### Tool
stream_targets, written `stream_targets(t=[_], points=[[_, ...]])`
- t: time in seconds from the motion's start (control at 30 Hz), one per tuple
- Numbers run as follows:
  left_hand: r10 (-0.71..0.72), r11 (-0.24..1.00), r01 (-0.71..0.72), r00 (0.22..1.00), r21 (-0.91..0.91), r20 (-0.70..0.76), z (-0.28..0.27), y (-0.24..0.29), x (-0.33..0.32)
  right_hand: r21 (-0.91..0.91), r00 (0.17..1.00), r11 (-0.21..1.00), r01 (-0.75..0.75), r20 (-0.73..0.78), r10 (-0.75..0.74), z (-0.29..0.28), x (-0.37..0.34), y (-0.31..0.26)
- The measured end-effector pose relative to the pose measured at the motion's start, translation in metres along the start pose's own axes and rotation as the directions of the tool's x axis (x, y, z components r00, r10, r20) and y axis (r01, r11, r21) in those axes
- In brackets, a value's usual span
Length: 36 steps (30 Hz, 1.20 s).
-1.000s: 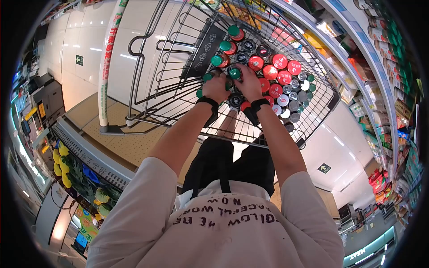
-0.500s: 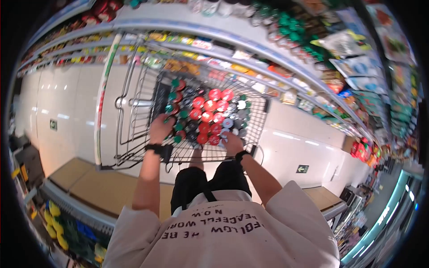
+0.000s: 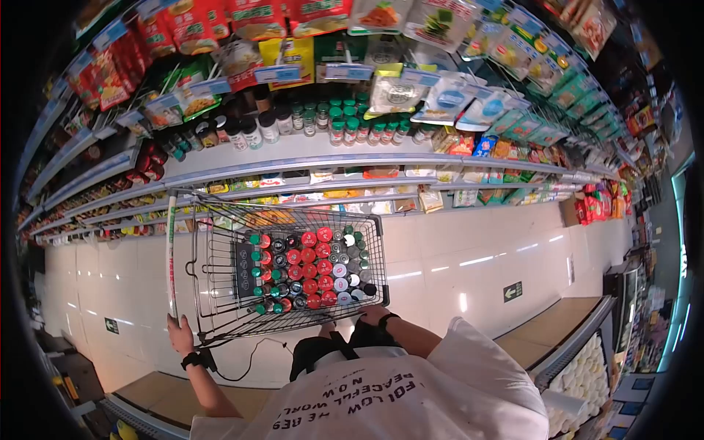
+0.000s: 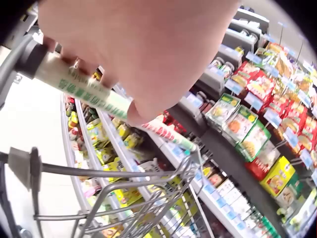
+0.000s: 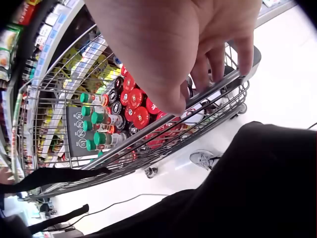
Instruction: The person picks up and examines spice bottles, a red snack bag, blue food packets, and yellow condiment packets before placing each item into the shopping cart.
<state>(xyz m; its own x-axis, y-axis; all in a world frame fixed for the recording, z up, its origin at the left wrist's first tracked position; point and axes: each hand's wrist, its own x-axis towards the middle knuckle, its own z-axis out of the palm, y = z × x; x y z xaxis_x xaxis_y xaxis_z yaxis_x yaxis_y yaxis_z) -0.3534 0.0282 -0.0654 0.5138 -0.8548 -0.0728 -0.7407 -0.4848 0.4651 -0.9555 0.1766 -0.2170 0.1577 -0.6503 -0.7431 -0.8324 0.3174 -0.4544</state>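
Observation:
A wire shopping cart point(image 3: 383, 253) stands across in front of me, with its handle point(image 3: 171, 249) at the left. My left hand point(image 3: 180, 335) grips the near end of that handle; in the left wrist view its fingers pass behind the printed bar point(image 4: 94, 96) and the thumb lies along it. At the cart's near right corner, my right hand point(image 5: 208, 29) holds the side rim point(image 5: 218, 88), fingers bent over it. Inside the basket, red-lidded jars point(image 3: 309, 270) stand in rows between dark-lidded jars point(image 3: 279, 260) and grey and white lids point(image 3: 340, 270). Green-capped bottles point(image 5: 104, 139) lie tilted along the left.
Beyond the cart runs a long shelf point(image 3: 293, 163) with spice bottles point(image 3: 337, 130) and hanging packets point(image 3: 290, 59). Behind me are low tan display ledges point(image 3: 550, 334). A thin cord point(image 3: 253, 359) hangs near the left wrist. A floor sign point(image 3: 512, 292) lies to the right.
Both hands have left the bottles in the basket. The left hand moved to the handle, the right to the near right rim. The view has swung up toward the shelves.

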Motion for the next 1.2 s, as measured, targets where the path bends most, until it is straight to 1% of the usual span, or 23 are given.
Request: stream_targets(t=[0.03,0.07,0.1,0.17,0.23,0.27,0.3,0.33,0.43,0.5,0.57,0.6,0.67,0.7,0.73,0.83,0.87,0.9,0.97,1.03,1.1,1.13,1.2], points=[[-0.090,0.984,0.084,0.995,0.157,0.031,-0.009,0.027,-0.013,0.019,0.999,0.999,-0.037,-0.019,0.038,0.005,-0.001,0.004],[-0.180,0.938,0.158,0.983,0.310,0.045,-0.016,0.047,-0.018,0.035,0.997,0.999,0.020,-0.071,-0.018,0.001,-0.008,0.004],[-0.150,0.938,0.128,0.988,0.321,0.045,-0.014,0.041,-0.009,0.065,0.996,0.998,0.020,-0.085,-0.014,-0.001,-0.010,0.003],[-0.149,0.956,0.122,0.985,0.268,0.082,-0.002,0.014,0.005,-0.007,0.991,1.000,0.029,-0.133,-0.030,0.000,-0.021,0.008],[-0.127,0.968,0.100,0.986,0.229,0.107,-0.001,0.008,0.005,0.031,0.983,1.000,0.005,-0.184,0.001,0.005,-0.028,0.013],[-0.073,0.993,0.058,0.986,0.104,0.148,0.006,-0.011,0.015,0.007,0.972,0.998,0.055,-0.228,-0.052,0.020,-0.014,0.028],[-0.018,1.000,0.022,0.984,-0.018,0.180,0.002,-0.007,0.014,-0.017,0.958,0.994,0.108,-0.266,-0.108,0.021,-0.013,0.027],[-0.072,0.997,0.078,0.972,-0.020,0.225,-0.003,-0.004,0.013,0.027,0.964,0.995,0.096,-0.253,-0.086,0.023,-0.015,0.029],[-0.066,0.996,0.079,0.962,-0.038,0.267,-0.004,0.004,0.004,0.051,0.971,0.997,0.060,-0.232,-0.047,0.016,-0.021,0.032],[-0.071,0.997,0.067,0.960,0.024,0.272,-0.001,0.005,-0.004,0.089,0.980,0.995,0.049,-0.196,-0.030,0.013,-0.032,0.037],[-0.030,0.995,0.011,0.978,0.096,0.206,0.004,0.005,-0.013,0.037,0.963,0.995,0.093,-0.258,-0.081,0.013,-0.037,0.046],[-0.034,0.995,0.013,0.978,0.103,0.206,0.006,0.004,-0.016,0.057,0.974,0.995,0.084,-0.216,-0.070,0.012,-0.039,0.052],[0.021,0.997,-0.037,0.978,0.074,0.209,0.014,-0.006,-0.014,0.060,0.972,0.996,0.073,-0.229,-0.057,0.005,-0.052,0.058],[0.011,0.996,-0.029,0.977,0.081,0.212,0.013,-0.003,-0.021,0.064,0.969,0.996,0.059,-0.244,-0.042,0.006,-0.059,0.062],[0.003,0.995,-0.026,0.976,0.101,0.219,0.013,0.005,-0.026,-0.021,0.964,0.997,0.069,-0.257,-0.072,0.011,-0.058,0.071],[-0.020,0.990,-0.013,0.974,0.143,0.224,0.016,0.021,-0.044,-0.006,0.951,0.995,0.099,-0.293,-0.097,0.018,-0.069,0.101],[-0.021,0.986,-0.018,0.973,0.167,0.228,0.018,0.025,-0.047,0.027,0.964,0.999,0.023,-0.266,-0.015,0.019,-0.076,0.110],[-0.038,0.987,0.002,0.975,0.162,0.218,0.018,0.030,-0.052,0.008,0.965,0.999,0.033,-0.260,-0.030,0.015,-0.089,0.115],[-0.001,0.981,-0.038,0.979,0.190,0.205,0.017,0.045,-0.071,0.236,0.957,0.971,-0.033,-0.272,0.098,0.011,-0.122,0.128],[-0.017,0.977,-0.031,0.976,0.211,0.219,0.008,0.071,-0.093,0.305,0.945,0.950,-0.069,-0.284,0.160,0.029,-0.126,0.164],[-0.013,0.973,-0.042,0.971,0.225,0.240,0.005,0.076,-0.094,0.389,0.930,0.902,-0.188,-0.223,0.291,0.029,-0.144,0.180],[0.025,0.975,-0.078,0.969,0.209,0.248,0.008,0.070,-0.094,0.385,0.928,0.902,-0.193,-0.227,0.296,0.031,-0.147,0.187],[0.106,0.977,-0.146,0.965,0.156,0.239,0.019,0.064,-0.100,0.444,0.895,0.839,-0.315,-0.154,0.418,0.030,-0.162,0.195]])
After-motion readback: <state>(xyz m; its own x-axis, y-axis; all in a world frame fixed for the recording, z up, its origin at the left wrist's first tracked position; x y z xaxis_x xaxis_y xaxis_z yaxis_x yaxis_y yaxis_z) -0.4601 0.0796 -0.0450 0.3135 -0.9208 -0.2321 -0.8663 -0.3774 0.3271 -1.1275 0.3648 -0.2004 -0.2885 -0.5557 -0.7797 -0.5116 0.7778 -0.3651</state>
